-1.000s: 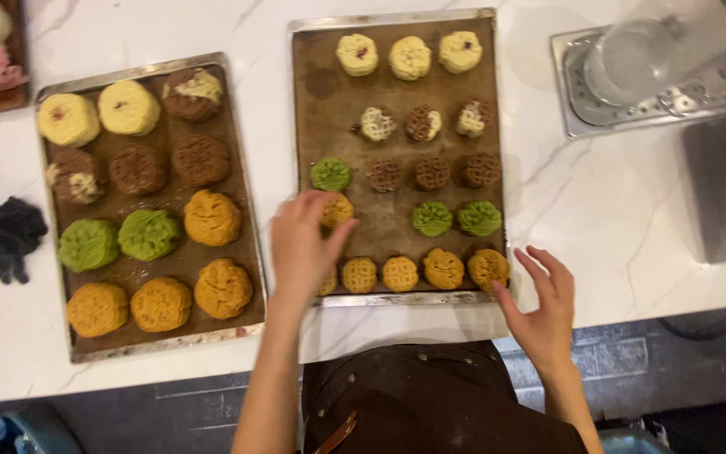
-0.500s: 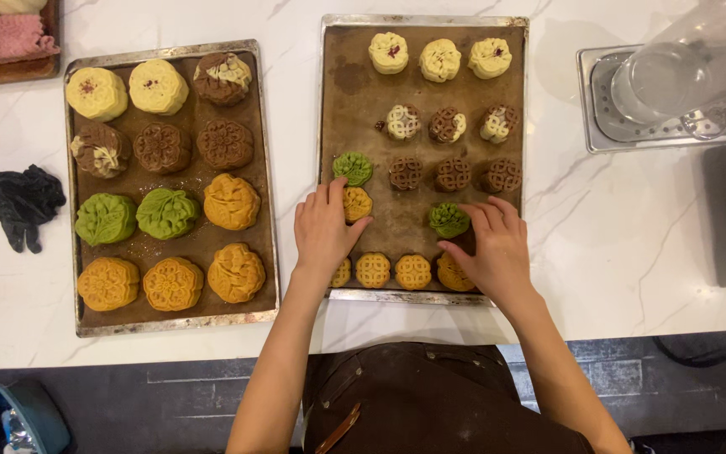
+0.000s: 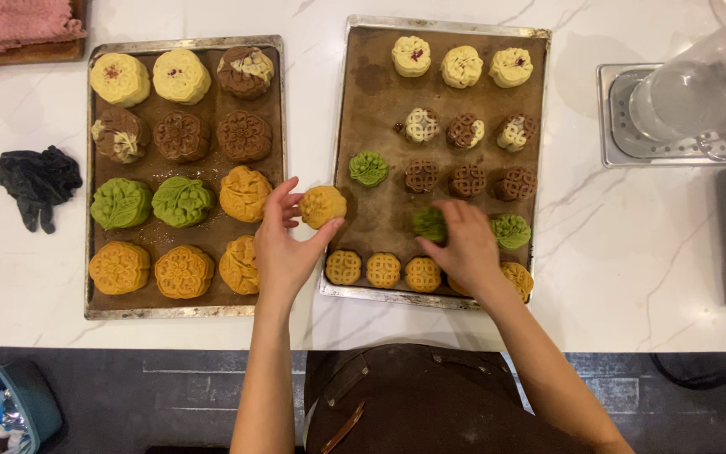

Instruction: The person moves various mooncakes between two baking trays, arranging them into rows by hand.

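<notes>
- I see the right baking tray (image 3: 363, 50) on the white counter.
- My left hand (image 3: 283, 248), at that tray's left rim, pinches a golden mooncake (image 3: 323, 206).
- My right hand (image 3: 468, 248), over the tray's lower middle, closes fingers on a green mooncake (image 3: 428, 224).

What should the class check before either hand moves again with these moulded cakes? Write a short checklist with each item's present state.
1. Left hand grips the orange cake: ok.
2. Right hand grips the green cake: ok, though blurred.
3. Orange cake is clear of the right tray's rim: not ok, it is over the edge.
4. Left tray has a free spot: not ok, all rows are full.
5. Cake undersides intact: cannot tell.
</notes>
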